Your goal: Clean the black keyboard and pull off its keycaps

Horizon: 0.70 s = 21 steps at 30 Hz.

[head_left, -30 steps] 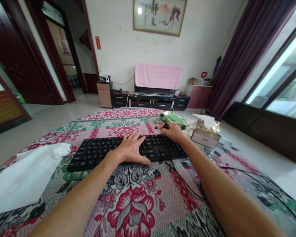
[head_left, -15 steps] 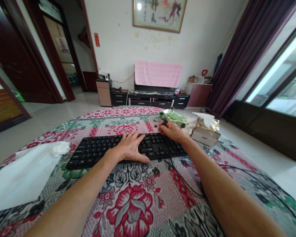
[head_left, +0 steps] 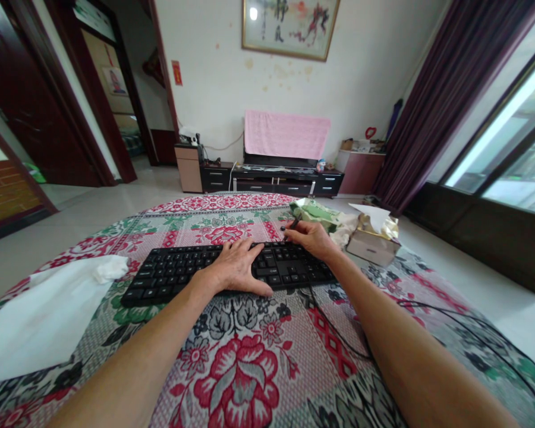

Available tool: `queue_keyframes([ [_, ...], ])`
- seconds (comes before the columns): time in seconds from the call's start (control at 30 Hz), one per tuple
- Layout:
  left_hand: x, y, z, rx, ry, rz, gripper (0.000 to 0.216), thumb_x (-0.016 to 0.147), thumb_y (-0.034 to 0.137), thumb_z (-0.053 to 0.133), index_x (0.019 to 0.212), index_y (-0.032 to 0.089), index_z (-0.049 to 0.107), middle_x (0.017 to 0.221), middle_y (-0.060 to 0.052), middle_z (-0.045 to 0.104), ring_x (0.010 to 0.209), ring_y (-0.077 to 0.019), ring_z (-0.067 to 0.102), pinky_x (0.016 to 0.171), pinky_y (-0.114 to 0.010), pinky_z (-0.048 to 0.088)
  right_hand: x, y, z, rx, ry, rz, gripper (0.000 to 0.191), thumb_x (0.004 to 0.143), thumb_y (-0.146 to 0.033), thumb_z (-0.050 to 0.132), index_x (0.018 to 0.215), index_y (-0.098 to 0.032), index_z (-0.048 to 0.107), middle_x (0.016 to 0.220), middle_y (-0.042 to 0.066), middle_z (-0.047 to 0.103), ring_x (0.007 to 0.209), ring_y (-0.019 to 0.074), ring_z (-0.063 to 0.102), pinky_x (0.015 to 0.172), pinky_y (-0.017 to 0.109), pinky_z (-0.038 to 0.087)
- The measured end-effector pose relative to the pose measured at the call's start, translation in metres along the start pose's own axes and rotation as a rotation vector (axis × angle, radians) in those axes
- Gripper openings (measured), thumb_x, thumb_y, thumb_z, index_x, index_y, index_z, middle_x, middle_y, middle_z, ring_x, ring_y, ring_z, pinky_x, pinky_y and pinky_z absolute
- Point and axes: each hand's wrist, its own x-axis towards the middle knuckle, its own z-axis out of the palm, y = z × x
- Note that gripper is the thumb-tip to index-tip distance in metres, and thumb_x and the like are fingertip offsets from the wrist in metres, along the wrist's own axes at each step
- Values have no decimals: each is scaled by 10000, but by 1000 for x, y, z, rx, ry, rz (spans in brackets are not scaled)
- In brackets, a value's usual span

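Since half a second ago, the slim dark object (head_left: 295, 222) in the right hand (head_left: 314, 236) has turned to show less of its width, and the fingertips have edged towards a small dark piece (head_left: 283, 228); whether they touch it cannot be told. The right hand is pinched on the slim object, at about two o'clock from the middle of the black keyboard (head_left: 164, 270). That keyboard lies flat across the patterned surface (head_left: 236, 380) in front of the person, beneath the left hand (head_left: 229, 267), whose fingers are spread palm down, grasping nothing. The likeliest trouble seems to be the small piece: a clumsy nudge could flick it towards one o'clock, where the green package (head_left: 314, 211) might hide it. The slim object, held only in a pinch, could also slip, since its grip looks narrow. Should the left hand bear down unevenly, the keyboard might slide and drag the cloth. At four o'clock the cable (head_left: 334, 334) runs towards the right forearm, so a sweep of that arm could snag it and tug the keyboard askew. An elbow swung wide might also jostle the tissue box (head_left: 372, 246) at half past two.
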Motion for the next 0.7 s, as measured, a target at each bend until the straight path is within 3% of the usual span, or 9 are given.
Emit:
queue_keyframes([
  [0.33,2,-1,1,0,46,-3,1157,464,828,520,1409,199,293,1490,-157,228,1331,-397,218,1059,-572,180,1,-3,3,32,-68,-34,261,717,-397,623,856,-180,658,772,0,623,705,142,569,728,303,466],
  [0.7,4,1,-5,10,62,30,1150,456,817,539,1401,201,313,1429,-162,329,1293,-396,282,1052,-544,204,17,11,1,-45,-84,-25,276,732,-407,614,910,-201,663,717,5,630,672,151,578,690,315,476],
])
